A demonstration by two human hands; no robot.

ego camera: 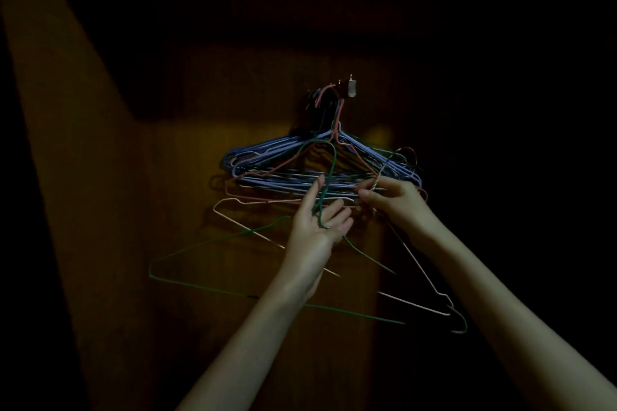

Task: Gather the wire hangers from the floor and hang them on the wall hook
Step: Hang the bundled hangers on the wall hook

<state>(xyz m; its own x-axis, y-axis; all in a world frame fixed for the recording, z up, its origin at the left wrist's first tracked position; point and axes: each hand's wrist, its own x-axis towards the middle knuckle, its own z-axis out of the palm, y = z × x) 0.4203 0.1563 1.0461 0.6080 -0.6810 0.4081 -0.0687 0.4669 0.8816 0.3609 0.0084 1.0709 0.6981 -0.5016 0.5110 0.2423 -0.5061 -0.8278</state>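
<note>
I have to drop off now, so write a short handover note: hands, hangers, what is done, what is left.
Left hand: open, palm up, the green hanger neck lying across it.
Right hand: pinches the twisted neck of a pink hanger.
Done: a bunch of blue hangers hangs on the wall hook.
Left: hook on the green and pink hangers; more may be hidden in the dark.

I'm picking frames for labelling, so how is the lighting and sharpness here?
Head view: very dark, only a dim warm patch on the wooden wall behind the hanging hangers; corners fall to black; the wall hook catches a small glint; the left hand, right hand and green hanger are lit and fairly sharp.
</note>
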